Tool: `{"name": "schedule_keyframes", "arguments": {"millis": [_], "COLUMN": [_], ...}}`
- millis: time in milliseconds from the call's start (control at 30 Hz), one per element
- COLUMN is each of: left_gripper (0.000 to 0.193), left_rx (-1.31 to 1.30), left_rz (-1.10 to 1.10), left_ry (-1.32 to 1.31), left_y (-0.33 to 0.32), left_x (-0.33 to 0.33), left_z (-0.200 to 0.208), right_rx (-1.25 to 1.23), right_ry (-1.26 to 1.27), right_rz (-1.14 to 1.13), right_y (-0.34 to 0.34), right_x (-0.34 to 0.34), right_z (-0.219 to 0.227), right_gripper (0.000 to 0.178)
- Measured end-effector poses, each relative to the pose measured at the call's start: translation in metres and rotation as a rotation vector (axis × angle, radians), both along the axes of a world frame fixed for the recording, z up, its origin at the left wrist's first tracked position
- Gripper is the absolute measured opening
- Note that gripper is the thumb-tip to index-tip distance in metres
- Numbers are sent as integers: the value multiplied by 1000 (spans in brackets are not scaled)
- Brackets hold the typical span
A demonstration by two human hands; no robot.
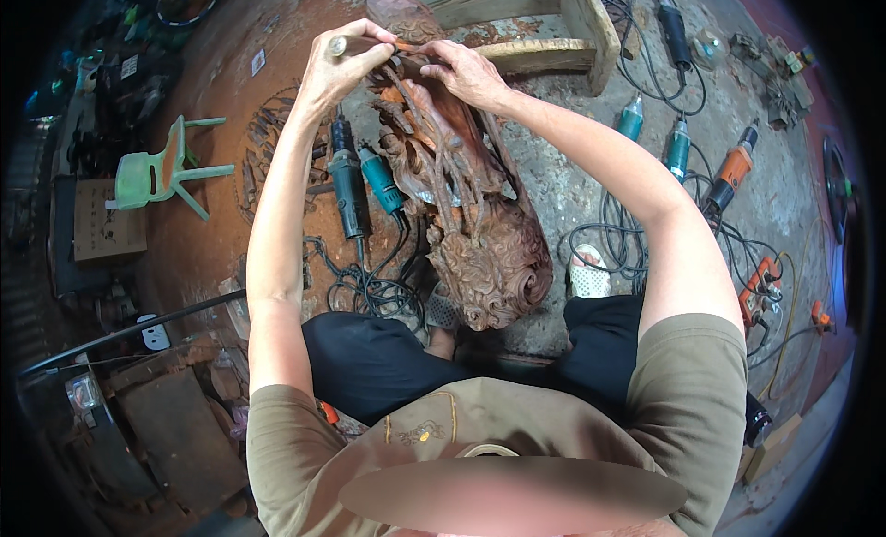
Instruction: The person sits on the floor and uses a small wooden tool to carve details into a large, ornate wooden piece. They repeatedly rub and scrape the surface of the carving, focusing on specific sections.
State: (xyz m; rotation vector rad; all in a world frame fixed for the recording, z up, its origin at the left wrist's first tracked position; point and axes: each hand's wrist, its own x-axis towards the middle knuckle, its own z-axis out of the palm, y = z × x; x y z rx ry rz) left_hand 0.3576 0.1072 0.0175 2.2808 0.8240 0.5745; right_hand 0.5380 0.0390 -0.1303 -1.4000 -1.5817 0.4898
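Note:
A long reddish-brown wood carving [498, 256] lies lengthwise in front of me, with dense curls at its near end and thin twisting strands along its middle. My left hand [340, 71] is closed around a wooden-handled hand tool [339, 46]; the handle's round end sticks out of the grip, and its working end is hidden. My right hand [469, 78] bends over the far part of the carving. Its fingers are curled together beside the left fingertips, and what they pinch cannot be made out.
Left of the carving lie a dark green power grinder [349, 197] and a teal one [381, 181], near scattered carving tools [268, 145]. A wooden frame [540, 55] stands beyond. On the right are an orange power tool [731, 177] and tangled cords. A green chair [148, 179] stands left.

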Motion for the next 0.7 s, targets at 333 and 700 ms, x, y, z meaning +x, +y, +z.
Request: {"name": "schedule_keyframes", "arguments": {"millis": [333, 700], "left_gripper": [16, 11], "left_rx": [135, 127], "left_rz": [117, 269], "left_ry": [-118, -241], "left_y": [2, -2], "left_x": [-7, -10], "left_z": [-15, -22], "right_rx": [34, 159], "right_ry": [-16, -209], "right_rz": [12, 47], "right_y": [-2, -5], "right_x": [1, -3], "right_z": [4, 8], "right_gripper": [42, 42]}}
